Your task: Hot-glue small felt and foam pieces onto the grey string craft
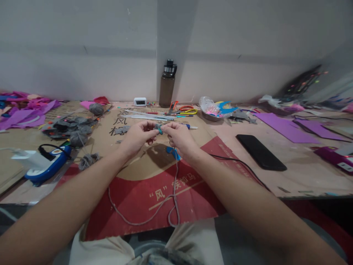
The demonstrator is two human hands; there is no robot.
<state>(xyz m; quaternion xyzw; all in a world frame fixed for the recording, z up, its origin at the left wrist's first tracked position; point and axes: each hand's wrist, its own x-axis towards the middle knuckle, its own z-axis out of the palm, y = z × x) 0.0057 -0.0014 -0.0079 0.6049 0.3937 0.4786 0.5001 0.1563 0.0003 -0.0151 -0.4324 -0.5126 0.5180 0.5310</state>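
Over the cardboard sheet (110, 200), my left hand (139, 138) and my right hand (178, 138) meet with fingers pinched. Between their fingertips is a small teal and grey piece (159, 127), too small to make out its kind. Grey yarn (176, 180) trails from beneath my right hand, loops across the red part of the cardboard and runs back left under my forearm. Just below my right hand a bright blue piece (173, 152) shows, partly covered by the hand; whether it lies on the cardboard or hangs, I cannot tell.
A bottle (167, 86) stands by the wall, with scissors (189, 110) before it. Grey yarn balls (78, 138) and a blue power strip (49, 169) lie left. A black phone (260, 151), purple sheets (285, 127) and a bowl of scraps (212, 117) are right.
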